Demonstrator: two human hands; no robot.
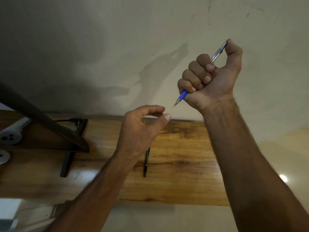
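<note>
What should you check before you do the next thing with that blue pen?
1. Grip: the right hand has its fingers wrapped round the blue pen. Ok.
2. Thumb on the pen's top end, ready to press. Ok.
3. Tip out: a thin point shows at the lower end. Ok.
4. Left hand off the tip: near it but apart, fingers loose. Ok.
5. Black pen lies flat on the shelf, away from the front edge. Ok.
6. Does the blue pen write? Cannot tell.
</note>
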